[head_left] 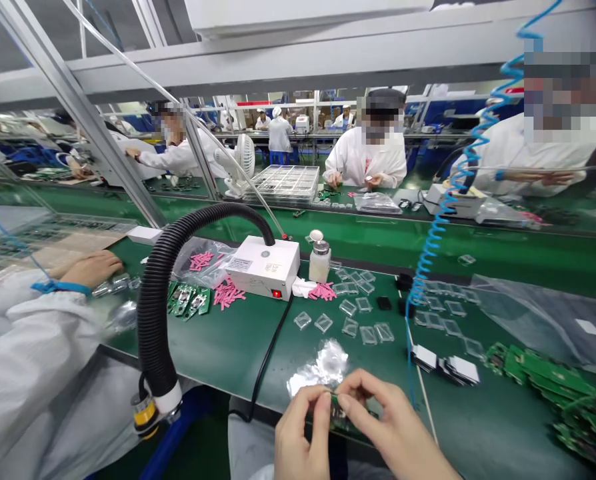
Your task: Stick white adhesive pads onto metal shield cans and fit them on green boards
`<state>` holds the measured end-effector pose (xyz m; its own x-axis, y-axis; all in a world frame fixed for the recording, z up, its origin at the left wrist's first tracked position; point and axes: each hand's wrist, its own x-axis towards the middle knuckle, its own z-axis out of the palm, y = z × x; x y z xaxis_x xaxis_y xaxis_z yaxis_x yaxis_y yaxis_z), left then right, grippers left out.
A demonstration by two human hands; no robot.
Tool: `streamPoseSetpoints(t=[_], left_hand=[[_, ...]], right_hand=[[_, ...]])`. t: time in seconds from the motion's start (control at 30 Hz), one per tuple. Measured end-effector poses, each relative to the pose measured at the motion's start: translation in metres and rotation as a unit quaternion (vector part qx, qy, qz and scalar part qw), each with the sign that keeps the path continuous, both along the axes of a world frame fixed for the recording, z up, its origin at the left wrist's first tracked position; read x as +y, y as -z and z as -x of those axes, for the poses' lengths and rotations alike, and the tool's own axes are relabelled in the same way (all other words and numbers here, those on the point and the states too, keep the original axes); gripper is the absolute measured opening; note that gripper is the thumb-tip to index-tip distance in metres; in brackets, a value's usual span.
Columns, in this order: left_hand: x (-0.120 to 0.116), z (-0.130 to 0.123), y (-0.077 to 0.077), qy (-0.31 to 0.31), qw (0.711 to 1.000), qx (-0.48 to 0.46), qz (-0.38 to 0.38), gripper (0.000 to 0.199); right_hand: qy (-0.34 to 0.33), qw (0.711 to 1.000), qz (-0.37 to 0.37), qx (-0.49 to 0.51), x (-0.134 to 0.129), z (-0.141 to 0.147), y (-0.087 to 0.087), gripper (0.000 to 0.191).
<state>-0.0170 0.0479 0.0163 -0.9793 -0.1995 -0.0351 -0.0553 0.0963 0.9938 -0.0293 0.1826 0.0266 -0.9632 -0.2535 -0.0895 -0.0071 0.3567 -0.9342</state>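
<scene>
Near the front edge of the green bench, my left hand (303, 427) and my right hand (385, 423) are both closed on a small green circuit board (339, 417). Thumbs and fingertips of both hands meet at its upper edge, and the fingers hide much of it. Just beyond the hands lies crumpled, shiny clear film (323, 365). Several clear plastic frames (349, 327) are spread over the bench farther back. To the right of my right hand sit white-topped black parts (458, 369).
A white box (265, 267) with a black hose (153, 300) stands at centre-left, beside pink strips (228, 293) and a bottle (320, 261). Green boards (553, 383) pile up at right. A blue coiled cord (435, 233) hangs down. A co-worker's hand (91, 268) rests at left.
</scene>
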Motion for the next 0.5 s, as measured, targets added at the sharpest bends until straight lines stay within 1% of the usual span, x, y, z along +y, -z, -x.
streamPoseSetpoints(t=[0.07, 0.13, 0.23, 0.37, 0.5], left_hand=[[-0.003, 0.003, 0.000, 0.022, 0.999, -0.020, -0.016, 0.019], [-0.006, 0.006, -0.001, 0.038, 0.998, -0.033, -0.023, 0.022], [-0.008, 0.007, -0.002, 0.053, 0.997, -0.041, -0.027, 0.023], [-0.004, 0.004, -0.001, 0.022, 0.998, -0.035, -0.045, 0.021], [0.001, 0.003, 0.007, 0.005, 0.997, -0.019, -0.081, 0.023]], right_hand=[[-0.012, 1.000, 0.004, -0.021, -0.001, 0.000, -0.003, 0.025], [-0.026, 0.999, -0.015, -0.031, -0.003, 0.000, -0.005, 0.025], [-0.015, 0.999, -0.051, -0.009, -0.007, -0.001, -0.005, 0.023], [-0.008, 0.995, -0.085, 0.048, -0.010, -0.003, 0.001, 0.019], [-0.002, 0.985, -0.137, 0.109, -0.008, -0.005, 0.013, 0.018]])
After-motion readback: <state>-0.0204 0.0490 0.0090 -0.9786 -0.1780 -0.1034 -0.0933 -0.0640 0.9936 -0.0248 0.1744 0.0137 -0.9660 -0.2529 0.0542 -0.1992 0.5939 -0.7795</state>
